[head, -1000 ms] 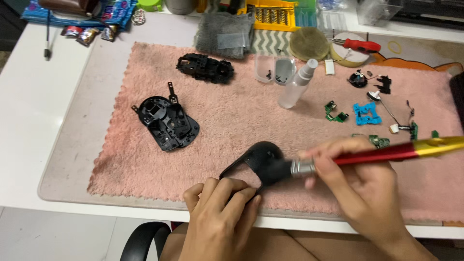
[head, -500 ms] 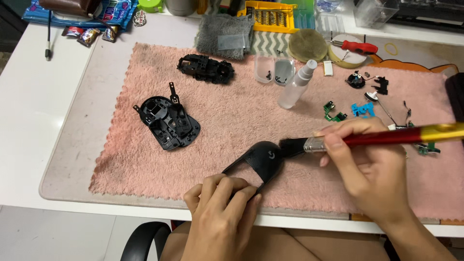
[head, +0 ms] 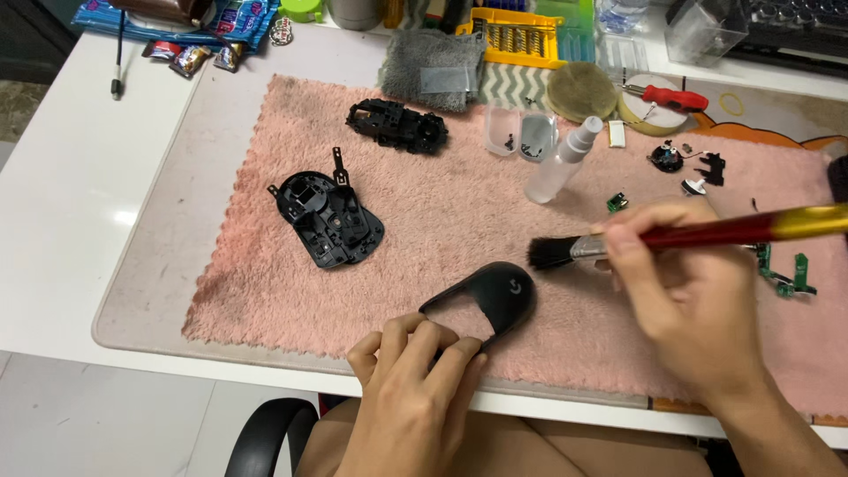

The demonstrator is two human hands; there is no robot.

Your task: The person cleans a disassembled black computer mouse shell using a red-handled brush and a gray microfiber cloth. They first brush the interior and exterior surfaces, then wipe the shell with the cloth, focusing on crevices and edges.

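Black shell near towel's front edge, left hand pinching it, right hand gripping brush just beside.

A white table carries a translucent mat topped by a pink towel.

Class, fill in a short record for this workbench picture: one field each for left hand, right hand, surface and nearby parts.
Left hand: steadies a black mouse shell at its near edge
Right hand: grips a red-handled brush, bristles just right of the shell, not touching
Surface: pink towel on a white table
Nearby parts: black mouse base, spray bottle, green circuit boards
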